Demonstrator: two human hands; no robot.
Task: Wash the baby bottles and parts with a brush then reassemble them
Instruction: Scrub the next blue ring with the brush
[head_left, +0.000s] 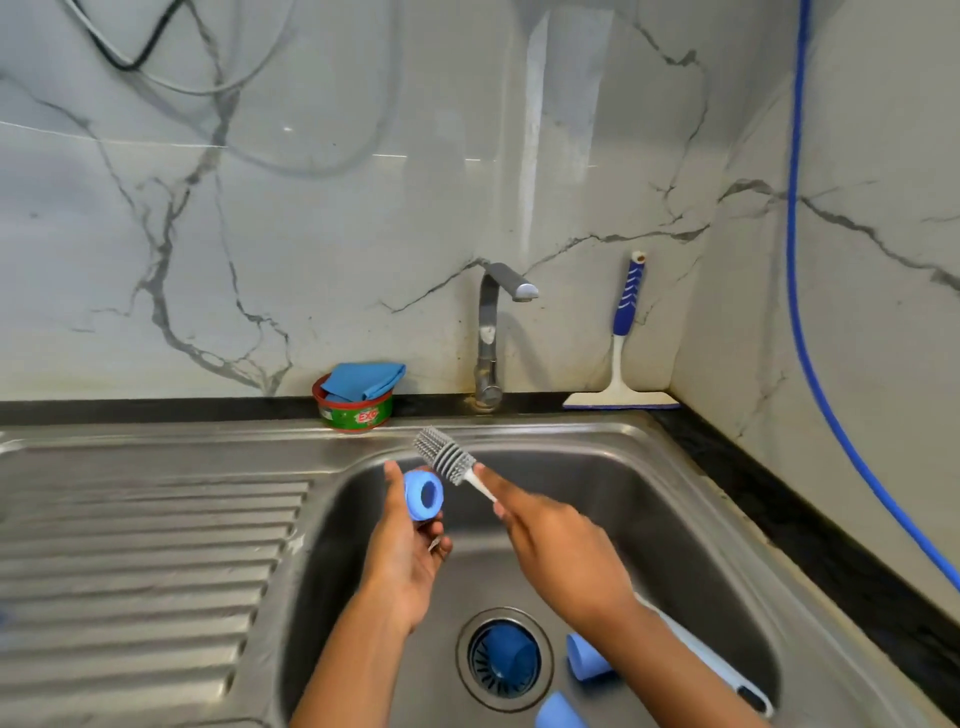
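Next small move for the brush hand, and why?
Probably lower the brush into the blue ring: the left hand holds the ring with its opening turned toward the bristles, the right hand grips the brush handle, and the bristle head sits just above the ring, not yet inside.

Two bare hands shown, left hand (402, 551) and right hand (556, 540), left forearm (353, 670) and right forearm (675, 670) uncovered up to the lower edge, a small metallic glint noticed at the left fingers (440, 546), too small to be identified
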